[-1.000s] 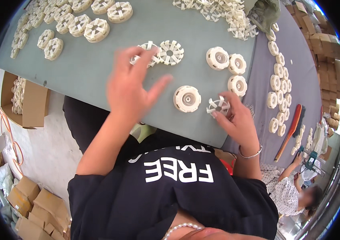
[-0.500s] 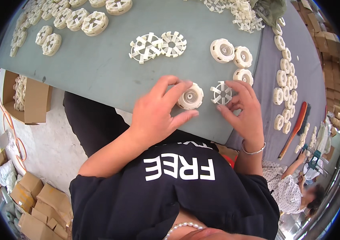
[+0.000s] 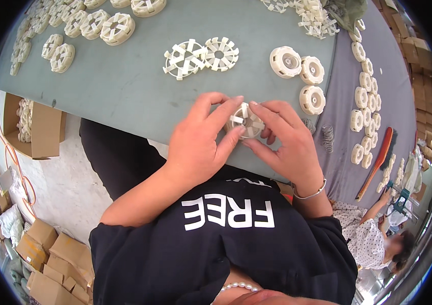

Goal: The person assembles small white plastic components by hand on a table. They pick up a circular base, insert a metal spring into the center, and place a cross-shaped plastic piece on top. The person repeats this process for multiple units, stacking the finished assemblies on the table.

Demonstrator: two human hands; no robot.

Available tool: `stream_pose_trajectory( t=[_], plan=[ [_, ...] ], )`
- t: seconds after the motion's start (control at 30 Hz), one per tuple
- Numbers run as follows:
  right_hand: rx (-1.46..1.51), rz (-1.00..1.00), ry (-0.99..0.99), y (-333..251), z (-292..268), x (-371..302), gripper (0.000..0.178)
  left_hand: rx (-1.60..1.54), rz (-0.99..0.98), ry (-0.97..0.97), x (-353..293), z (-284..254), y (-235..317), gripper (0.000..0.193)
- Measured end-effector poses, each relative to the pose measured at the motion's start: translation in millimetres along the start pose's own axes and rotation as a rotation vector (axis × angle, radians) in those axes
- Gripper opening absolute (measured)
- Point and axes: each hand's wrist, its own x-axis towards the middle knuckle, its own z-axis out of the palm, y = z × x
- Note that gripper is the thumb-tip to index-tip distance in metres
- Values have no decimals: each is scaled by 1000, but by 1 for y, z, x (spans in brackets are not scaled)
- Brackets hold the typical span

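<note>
At the table's near edge my left hand (image 3: 201, 136) grips the side of a round cream plastic housing, its thumb and fingers pinching the rim. My right hand (image 3: 289, 142) holds a white spoked ring (image 3: 246, 121) over the top of that housing, fingertips on its edge. The fingers hide much of both parts, so how deep the ring sits cannot be made out. Two loose spoked rings (image 3: 201, 57) lie farther off, overlapping. To the right stand three open housings (image 3: 312, 100), with coil springs visible in some.
Finished-looking round parts (image 3: 118, 29) fill the table's far left. Spoked rings (image 3: 317, 19) are heaped at the far right. Loose springs (image 3: 328, 139) and a red-handled brush (image 3: 377, 163) lie on the grey cloth beside rows of housings. A carton (image 3: 48, 133) stands left; another person (image 3: 363, 236) works at right.
My right hand has moved left, bringing the spoked ring onto the housing in my left hand. Loose springs it covered now show at the right.
</note>
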Motion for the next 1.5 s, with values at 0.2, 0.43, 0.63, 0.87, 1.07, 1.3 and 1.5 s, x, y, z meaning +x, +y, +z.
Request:
stream_pose_trajectory(
  t=[0.2,0.43,0.63,0.87,1.07,1.3,1.5],
  plan=[
    [-185,-61,6,1,11,-3,62,-58,34,-73,8,-5,-6,60],
    [-234,0,107,30,-47,-5,61,253,101,18,-9,-46,-16,67],
    [-653,-157,261,71,-55,50,57,467,-104,547,1,-134,-77,58],
    [-486,-269,52,33,-34,64,48,382,40,472,32,-108,-49,66],
    [-191,-393,-172,35,-13,147,40,460,34,233,55,-52,-38,53],
    [264,79,-164,53,-45,162,38,323,83,304,77,-65,-52,43],
    [-394,-96,148,75,-50,160,35,367,168,225,83,-32,-40,42]
  ],
)
